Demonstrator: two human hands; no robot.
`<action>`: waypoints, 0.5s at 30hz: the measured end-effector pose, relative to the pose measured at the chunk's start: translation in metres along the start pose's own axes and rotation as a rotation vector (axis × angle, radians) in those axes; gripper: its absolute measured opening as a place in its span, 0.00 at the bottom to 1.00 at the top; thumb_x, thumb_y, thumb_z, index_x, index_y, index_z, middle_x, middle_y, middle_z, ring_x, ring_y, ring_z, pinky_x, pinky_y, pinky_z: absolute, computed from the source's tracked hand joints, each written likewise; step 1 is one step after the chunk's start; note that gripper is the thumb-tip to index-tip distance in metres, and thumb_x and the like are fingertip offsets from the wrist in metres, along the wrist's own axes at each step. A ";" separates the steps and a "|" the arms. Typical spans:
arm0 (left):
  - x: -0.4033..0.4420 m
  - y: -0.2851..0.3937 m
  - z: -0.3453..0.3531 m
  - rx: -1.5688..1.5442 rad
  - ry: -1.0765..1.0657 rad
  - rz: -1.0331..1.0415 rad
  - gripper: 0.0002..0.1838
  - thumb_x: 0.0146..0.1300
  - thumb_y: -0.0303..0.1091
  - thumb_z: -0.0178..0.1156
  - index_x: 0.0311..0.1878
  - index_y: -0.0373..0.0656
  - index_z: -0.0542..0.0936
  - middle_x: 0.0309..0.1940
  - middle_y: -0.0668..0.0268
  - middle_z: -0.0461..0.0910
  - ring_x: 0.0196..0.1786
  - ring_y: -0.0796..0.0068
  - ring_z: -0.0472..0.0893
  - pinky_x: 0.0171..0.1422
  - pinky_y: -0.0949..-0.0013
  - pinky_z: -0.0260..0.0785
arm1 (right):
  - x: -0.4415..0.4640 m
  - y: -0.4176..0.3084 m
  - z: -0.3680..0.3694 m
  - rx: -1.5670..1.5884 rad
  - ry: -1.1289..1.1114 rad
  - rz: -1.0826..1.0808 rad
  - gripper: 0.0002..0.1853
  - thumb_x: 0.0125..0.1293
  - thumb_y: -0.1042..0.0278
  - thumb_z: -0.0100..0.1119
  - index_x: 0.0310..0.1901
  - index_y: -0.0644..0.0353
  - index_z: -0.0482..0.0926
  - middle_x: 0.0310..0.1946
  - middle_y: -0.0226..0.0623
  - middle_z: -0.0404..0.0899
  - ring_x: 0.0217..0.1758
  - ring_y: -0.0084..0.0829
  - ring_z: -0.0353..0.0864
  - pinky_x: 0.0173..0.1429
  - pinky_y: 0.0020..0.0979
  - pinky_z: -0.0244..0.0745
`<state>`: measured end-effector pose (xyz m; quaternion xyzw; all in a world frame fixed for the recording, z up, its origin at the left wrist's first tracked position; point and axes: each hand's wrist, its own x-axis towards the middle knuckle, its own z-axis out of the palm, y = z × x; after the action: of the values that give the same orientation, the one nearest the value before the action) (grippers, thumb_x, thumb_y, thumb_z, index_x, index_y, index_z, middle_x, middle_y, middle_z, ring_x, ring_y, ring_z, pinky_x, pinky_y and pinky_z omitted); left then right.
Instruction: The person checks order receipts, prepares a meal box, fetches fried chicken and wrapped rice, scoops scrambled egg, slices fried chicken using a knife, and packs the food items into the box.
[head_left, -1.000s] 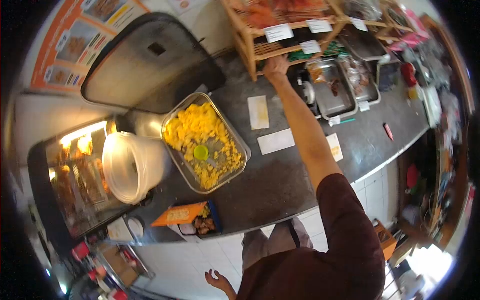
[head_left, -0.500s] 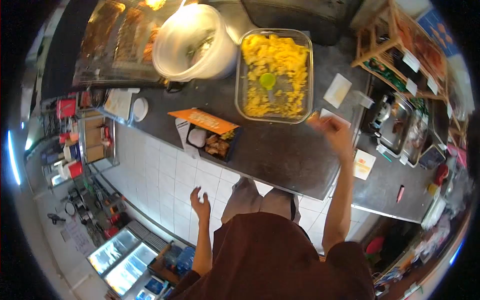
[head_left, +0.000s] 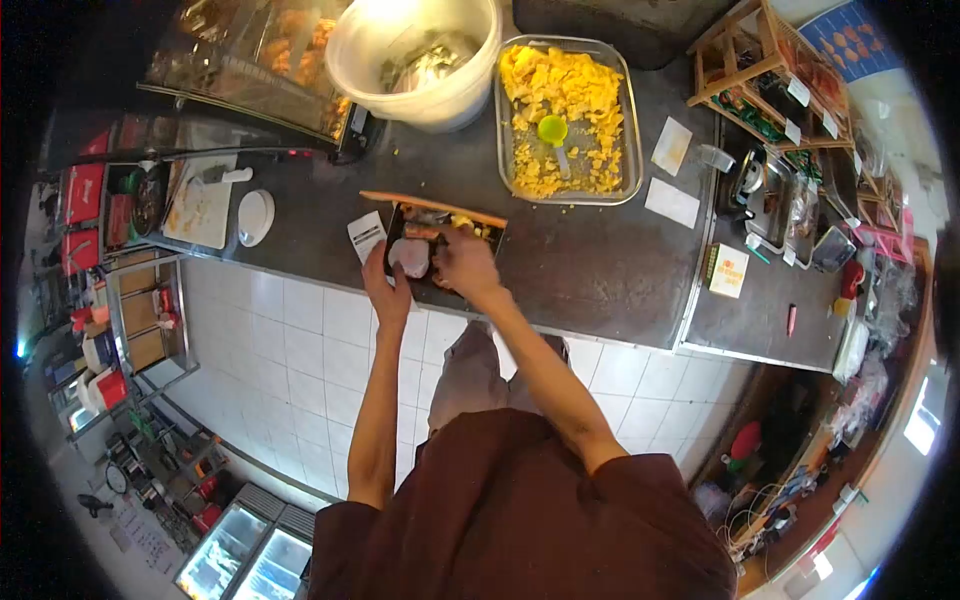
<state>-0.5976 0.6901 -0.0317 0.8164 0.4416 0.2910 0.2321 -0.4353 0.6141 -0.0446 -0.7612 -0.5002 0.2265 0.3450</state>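
Observation:
A dark food box [head_left: 493,235] with an orange lid [head_left: 430,206] sits near the counter's front edge, the lid standing up at its far side. In it are a white rounded item [head_left: 411,257], brown pieces and yellow bits. My left hand [head_left: 388,288] grips the box's left front corner, fingers outside and thumb by the white item. My right hand [head_left: 467,263] reaches over the box's right half with its fingers pressed together, hiding part of the food. Whatever those fingers hold is too small to tell. A printed slip [head_left: 366,235] lies at the box's left.
Behind the box stand a white tub [head_left: 430,100] and a glass tray [head_left: 632,165] of yellow pieces with a green scoop [head_left: 552,130]. A round lid [head_left: 256,217] and cutting board [head_left: 199,215] lie left. Right are paper slips [head_left: 672,202], a wooden rack [head_left: 740,75] and metal trays.
Both hands have come to the box, the right from the counter's right side, the left from below the edge. The box's lid stands more upright. The camera view has shifted.

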 end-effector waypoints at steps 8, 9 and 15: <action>-0.046 -0.124 -0.028 0.031 0.291 -0.493 0.23 0.54 0.19 0.55 0.56 0.36 0.78 0.52 0.50 0.78 0.58 0.48 0.75 0.66 0.54 0.65 | -0.222 0.131 -0.094 -0.193 0.182 0.491 0.15 0.59 0.67 0.63 0.48 0.62 0.84 0.43 0.49 0.85 0.47 0.45 0.85 0.52 0.43 0.78; -0.058 -0.127 -0.039 0.045 0.280 -0.510 0.23 0.54 0.19 0.55 0.56 0.36 0.78 0.52 0.50 0.78 0.58 0.49 0.75 0.66 0.54 0.65 | -0.246 0.137 -0.114 -0.054 0.282 0.482 0.16 0.58 0.66 0.66 0.47 0.63 0.83 0.39 0.50 0.85 0.48 0.45 0.84 0.51 0.44 0.77; -0.130 -0.118 -0.078 0.090 0.170 -0.661 0.23 0.54 0.20 0.55 0.56 0.39 0.79 0.52 0.53 0.78 0.55 0.52 0.76 0.59 0.53 0.70 | -0.367 0.162 -0.160 0.160 0.339 1.038 0.17 0.61 0.68 0.65 0.51 0.61 0.82 0.37 0.41 0.87 0.27 0.29 0.84 0.25 0.27 0.78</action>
<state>-0.7770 0.6475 -0.0851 0.6115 0.7123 0.2472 0.2397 -0.3728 0.1871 -0.0608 -0.9051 0.0220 0.2785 0.3207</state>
